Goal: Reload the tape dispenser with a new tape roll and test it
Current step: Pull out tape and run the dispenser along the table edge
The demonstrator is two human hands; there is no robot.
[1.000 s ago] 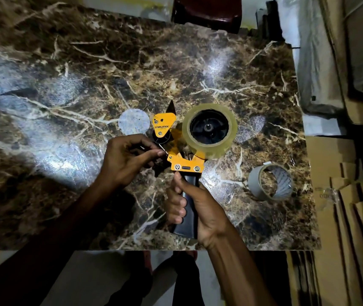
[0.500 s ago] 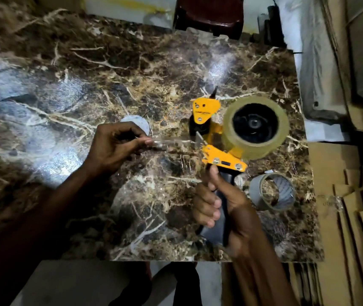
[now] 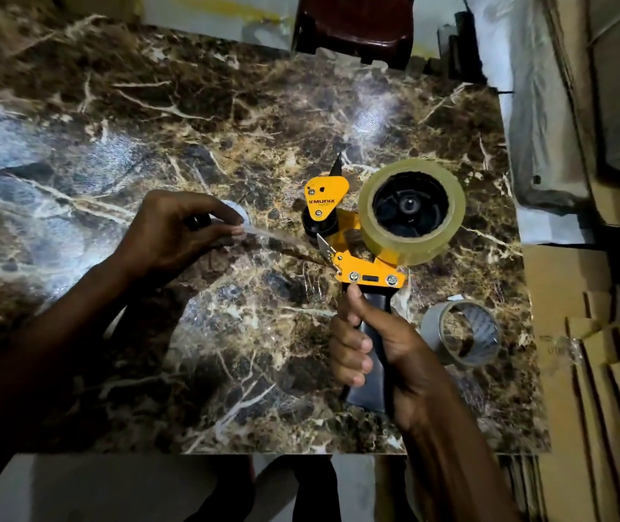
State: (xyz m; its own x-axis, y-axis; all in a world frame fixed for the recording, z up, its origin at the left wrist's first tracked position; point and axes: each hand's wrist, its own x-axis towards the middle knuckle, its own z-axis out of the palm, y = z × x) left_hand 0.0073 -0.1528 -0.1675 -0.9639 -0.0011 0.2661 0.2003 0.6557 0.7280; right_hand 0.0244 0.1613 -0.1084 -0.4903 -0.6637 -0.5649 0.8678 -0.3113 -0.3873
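Observation:
A yellow tape dispenser (image 3: pixel 353 263) with a black handle is held above the marble table (image 3: pixel 150 126). My right hand (image 3: pixel 376 356) grips the handle from below. A full roll of clear tape (image 3: pixel 447 216) sits on the dispenser's black hub. A strip of clear tape (image 3: pixel 282 241) runs leftward from the toothed blade to my left hand (image 3: pixel 176 235), which pinches its free end between thumb and fingertips.
An empty grey cardboard tape core (image 3: pixel 463 333) lies on the table right of the handle. A dark red chair (image 3: pixel 357 24) stands behind the far edge. Flattened cardboard boxes (image 3: pixel 602 352) are stacked along the right side.
The dispenser has moved right, away from my left hand, and the tape strip between them has grown longer. My left hand has stayed near the same spot, still pinching the tape end.

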